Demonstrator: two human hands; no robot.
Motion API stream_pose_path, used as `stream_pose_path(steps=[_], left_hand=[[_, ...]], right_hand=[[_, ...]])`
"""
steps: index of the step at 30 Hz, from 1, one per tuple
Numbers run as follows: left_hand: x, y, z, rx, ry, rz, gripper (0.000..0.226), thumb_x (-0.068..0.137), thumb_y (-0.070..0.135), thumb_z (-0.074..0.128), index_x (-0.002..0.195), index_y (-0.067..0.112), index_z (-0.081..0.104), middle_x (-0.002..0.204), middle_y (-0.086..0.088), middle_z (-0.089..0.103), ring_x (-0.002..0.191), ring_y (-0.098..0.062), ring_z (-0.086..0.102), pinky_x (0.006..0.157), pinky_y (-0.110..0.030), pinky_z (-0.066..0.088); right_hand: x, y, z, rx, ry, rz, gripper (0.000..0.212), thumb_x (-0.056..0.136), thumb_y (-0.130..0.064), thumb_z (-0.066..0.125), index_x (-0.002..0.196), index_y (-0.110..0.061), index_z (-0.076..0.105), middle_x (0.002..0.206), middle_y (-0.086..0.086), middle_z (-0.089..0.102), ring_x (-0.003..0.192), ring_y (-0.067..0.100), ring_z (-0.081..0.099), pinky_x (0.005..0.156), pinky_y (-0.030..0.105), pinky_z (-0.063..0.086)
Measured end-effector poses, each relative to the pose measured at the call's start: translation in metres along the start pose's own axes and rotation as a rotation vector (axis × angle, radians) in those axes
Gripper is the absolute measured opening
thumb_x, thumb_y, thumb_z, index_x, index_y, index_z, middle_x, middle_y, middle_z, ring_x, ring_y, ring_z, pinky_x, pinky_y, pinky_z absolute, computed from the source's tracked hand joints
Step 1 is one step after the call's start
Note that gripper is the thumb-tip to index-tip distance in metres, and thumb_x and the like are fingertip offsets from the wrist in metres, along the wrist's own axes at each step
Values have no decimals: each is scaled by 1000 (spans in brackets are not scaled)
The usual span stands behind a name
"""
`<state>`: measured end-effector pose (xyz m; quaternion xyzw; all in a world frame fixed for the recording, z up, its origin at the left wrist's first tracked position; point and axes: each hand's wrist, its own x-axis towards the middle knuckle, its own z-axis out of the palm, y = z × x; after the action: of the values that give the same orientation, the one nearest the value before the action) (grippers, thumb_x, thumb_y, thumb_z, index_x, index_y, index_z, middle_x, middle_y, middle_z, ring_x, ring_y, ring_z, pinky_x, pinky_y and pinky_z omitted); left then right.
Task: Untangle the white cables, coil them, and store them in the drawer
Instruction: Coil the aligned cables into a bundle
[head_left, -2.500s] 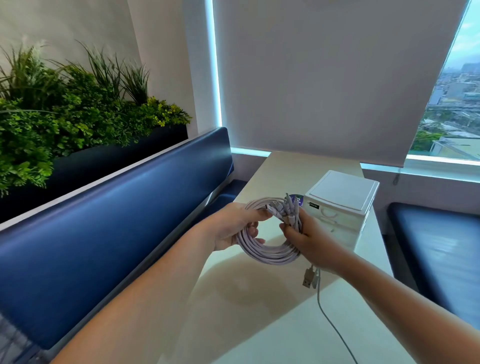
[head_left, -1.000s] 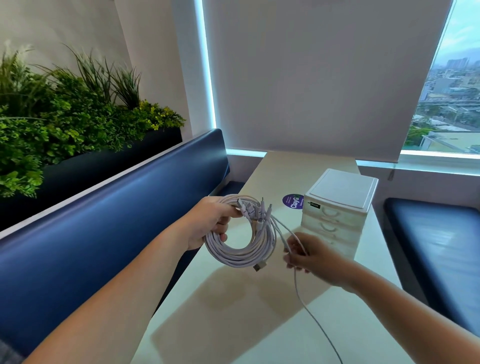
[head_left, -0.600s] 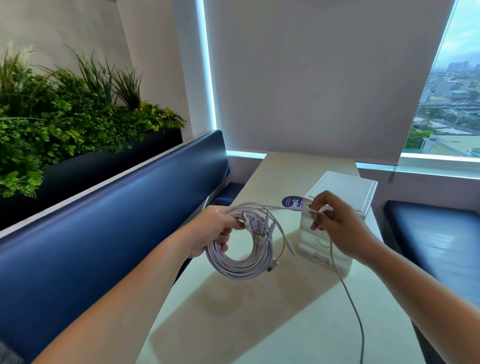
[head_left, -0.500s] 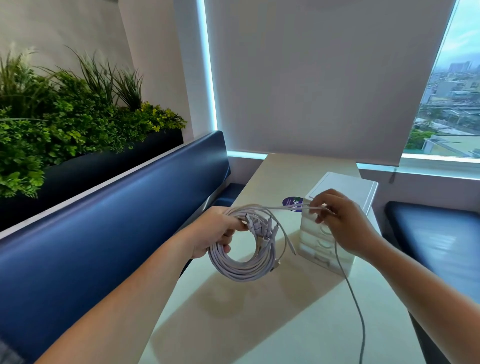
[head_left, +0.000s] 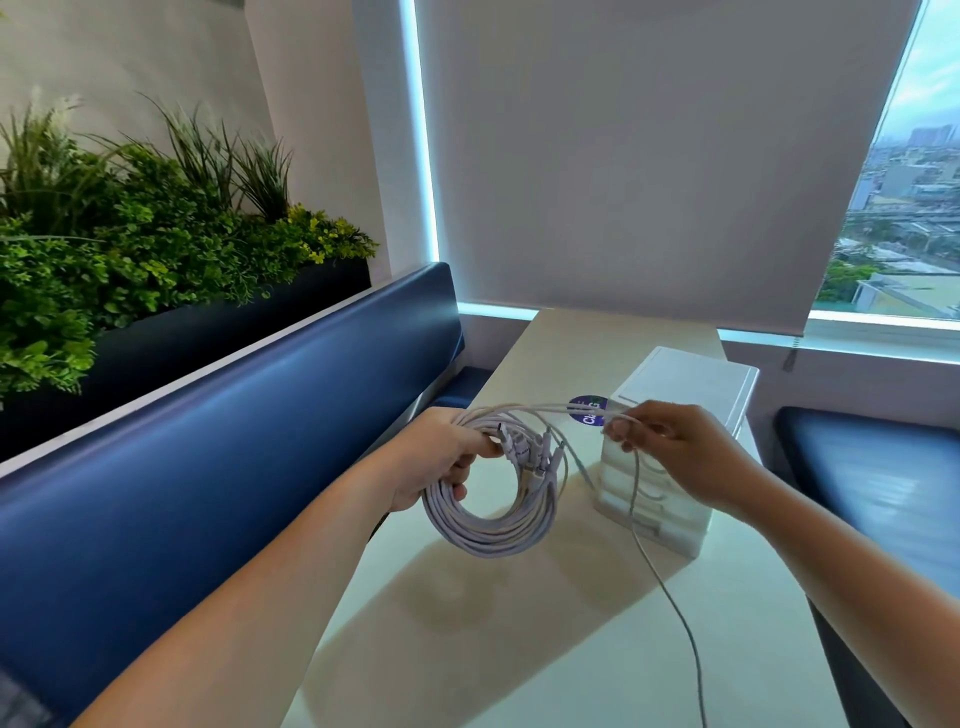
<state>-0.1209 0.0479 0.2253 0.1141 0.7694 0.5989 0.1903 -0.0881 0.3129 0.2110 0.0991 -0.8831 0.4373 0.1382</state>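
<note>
Coiling stage: left hand (head_left: 441, 460) grips the round bundle of thin white cables (head_left: 485, 535) above the pale tabletop (head_left: 519, 654), right hand (head_left: 675, 457) pinches its loose trailing strand (head_left: 634, 493) before the closed-looking white plastic drawer chest (head_left: 691, 384); next, probably wrap that strand on

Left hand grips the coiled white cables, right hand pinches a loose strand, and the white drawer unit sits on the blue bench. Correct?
Not quite. The head view shows the white drawer unit on the table, not the blue bench. The rest holds: the left hand grips the coiled white cables and the right hand pinches a loose strand.
</note>
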Motion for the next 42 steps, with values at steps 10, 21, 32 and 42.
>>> stream_pose_path(steps=[10,21,32,42], left_hand=[[-1,-5,0,17,-58,-30,21,90,4,61,79,12,45,58,0,25,48,-14,21,48,-26,33],[4,-6,4,25,-107,-15,11,90,3,60,88,9,51,57,1,26,47,-13,22,47,-26,33],[5,-10,5,113,-121,-22,9,89,2,61,86,6,53,52,0,34,42,-12,30,48,-27,39],[7,-6,1,81,-135,0,39,89,3,60,123,-12,50,56,0,32,43,-11,28,46,-26,40]], right_hand=[[3,0,-6,98,-144,85,33,94,-35,48,81,-11,68,88,-7,64,74,4,56,67,15,42],[4,-14,28,145,-266,-4,13,87,-20,67,97,-26,62,77,-13,53,54,5,46,54,21,41],[14,-23,34,76,-247,-77,15,97,-21,47,83,-25,47,69,-10,50,61,11,49,64,36,47],[9,-25,27,24,-380,47,34,97,-38,48,68,-21,54,56,-10,50,50,9,41,54,24,34]])
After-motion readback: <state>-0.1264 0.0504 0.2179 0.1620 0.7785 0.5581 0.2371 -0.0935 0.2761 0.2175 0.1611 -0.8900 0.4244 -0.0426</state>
